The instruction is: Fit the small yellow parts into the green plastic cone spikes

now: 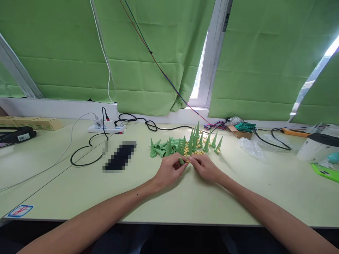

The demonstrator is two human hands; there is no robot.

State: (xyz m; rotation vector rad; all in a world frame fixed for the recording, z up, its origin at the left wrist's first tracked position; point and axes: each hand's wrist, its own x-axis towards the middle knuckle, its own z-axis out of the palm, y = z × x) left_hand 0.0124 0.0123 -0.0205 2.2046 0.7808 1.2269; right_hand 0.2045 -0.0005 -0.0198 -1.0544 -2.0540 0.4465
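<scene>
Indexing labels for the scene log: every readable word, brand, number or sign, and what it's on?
No text reads clearly.
Blue-edged sticker on the table: red mark, not legible.
White label on the black object at left: too small.
Tan boxes: greenish patches, too blurred.

Your bare left hand hides most of the green, tapered cone in its fingers, and the tiny yellow piece between its fingertips and those of your bare right hand is too small to identify. Coarse blocks blur the dark, oblong shape to your left beyond recognition. The right edge cuts off the black-lidded white cup and the flat, bright green case, the left edge the black object with a white label.
</scene>
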